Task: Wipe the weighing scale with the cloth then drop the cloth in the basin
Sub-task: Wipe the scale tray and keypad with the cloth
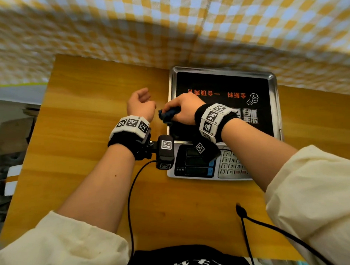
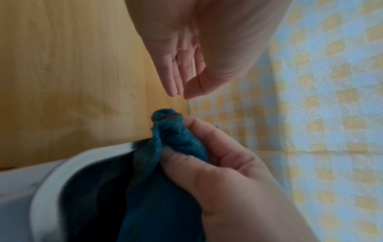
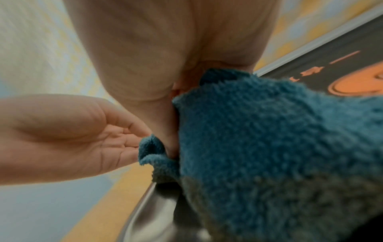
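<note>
The weighing scale [image 1: 224,83] has a steel pan with a black printed sheet and sits on the wooden table [image 1: 87,155]; its keypad [image 1: 230,164] faces me. My right hand [image 1: 181,110] grips a bunched blue cloth [image 1: 168,114] over the pan's left edge. The left wrist view shows that cloth [image 2: 172,147] pinched by the right hand [image 2: 217,163] above the pan rim [image 2: 45,188]. My left hand [image 1: 141,103] hovers just left of the cloth, fingers relaxed and empty [image 2: 178,78]. In the right wrist view the cloth [image 3: 269,147] fills the frame beside the left hand [image 3: 72,139].
A yellow and blue checked cloth [image 1: 166,29] hangs along the table's far side. Two black cables [image 1: 131,203] run across the near table. Clutter lies beyond the table's left edge. No basin is in view.
</note>
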